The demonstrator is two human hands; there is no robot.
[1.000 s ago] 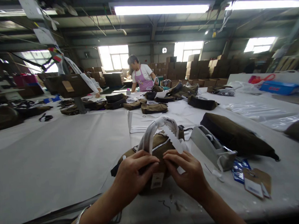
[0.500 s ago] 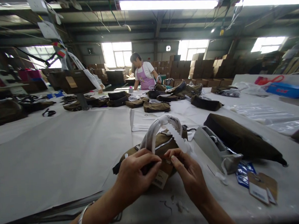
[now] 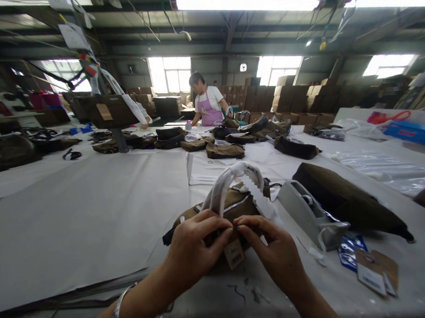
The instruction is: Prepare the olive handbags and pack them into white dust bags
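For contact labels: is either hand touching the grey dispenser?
No: the left hand and right hand are both at the brown bag, clear of the grey dispenser.

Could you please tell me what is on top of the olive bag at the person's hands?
A wrapped handle arches over the bag, and a silver zipper shows on top. The left hand and right hand hide part of its near side.

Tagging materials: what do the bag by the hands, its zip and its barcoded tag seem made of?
Bag: probably matte woven fabric, judging by its dull olive-brown, softly shaped surface.
Zip: likely metal, or metallic-coated plastic, given its silvery shine.
Barcoded tag: apparently matte card with a paper label, being flat and crisp-edged.
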